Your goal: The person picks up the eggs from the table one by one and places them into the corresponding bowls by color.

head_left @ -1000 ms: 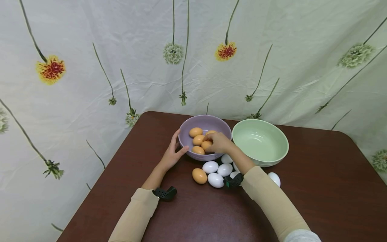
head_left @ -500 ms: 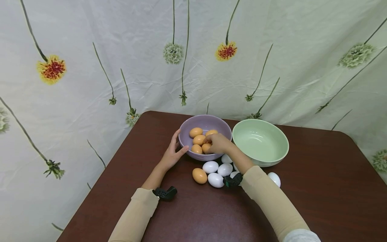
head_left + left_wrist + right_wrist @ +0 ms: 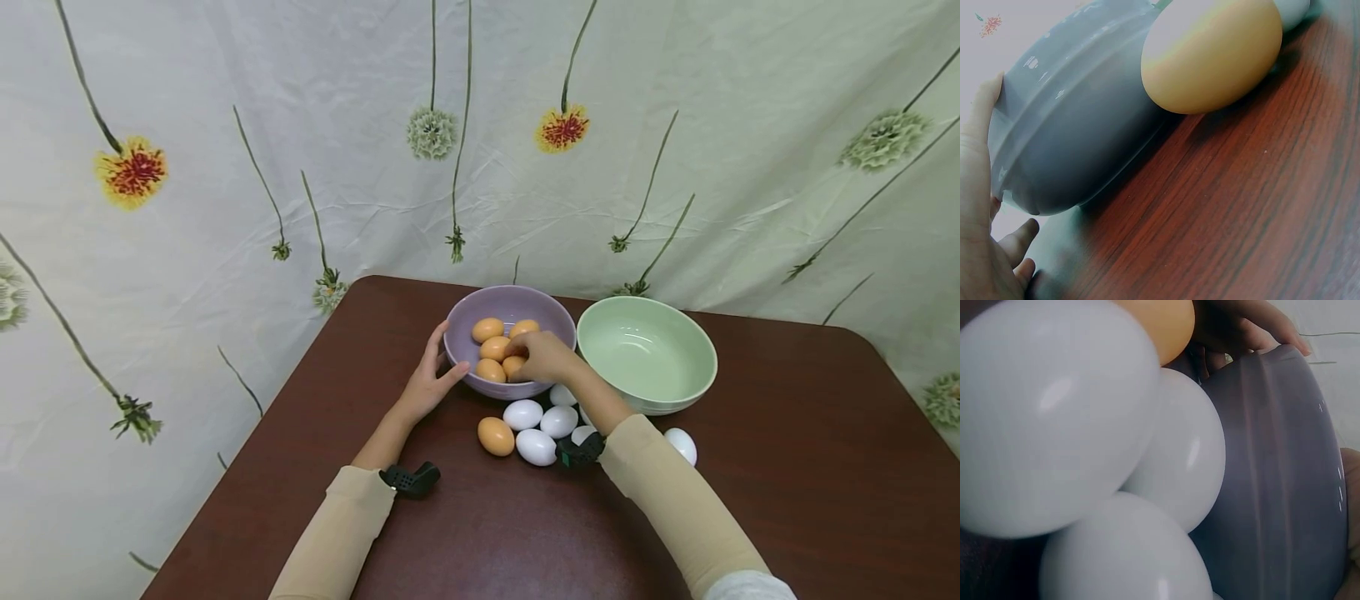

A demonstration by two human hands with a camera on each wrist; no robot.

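Observation:
In the head view, a purple bowl [image 3: 463, 325] holds several brown eggs [image 3: 487, 330]. My right hand [image 3: 546, 357] reaches over its near right rim, with fingers and thumb round a brown egg [image 3: 513, 367] that lies among the others. My left hand [image 3: 429, 382] rests against the bowl's left side, thumb at the near rim and fingers spread along the outer wall. In the left wrist view, the thumb [image 3: 979, 119] lies against the outer wall. Another brown egg [image 3: 496, 437] and several white eggs [image 3: 536, 447] lie on the table before the bowl.
A light green bowl [image 3: 647, 350] with nothing in it stands right beside the purple one. One white egg [image 3: 681, 446] lies apart, partly behind the right sleeve [image 3: 675, 500]. Behind the dark brown table [image 3: 480, 533] hangs a flower-patterned cloth [image 3: 360, 167].
Inside the bowl, the brown egg nearest the front rim has turned and shifted slightly beside my right fingers. Both hands keep nearly the same place.

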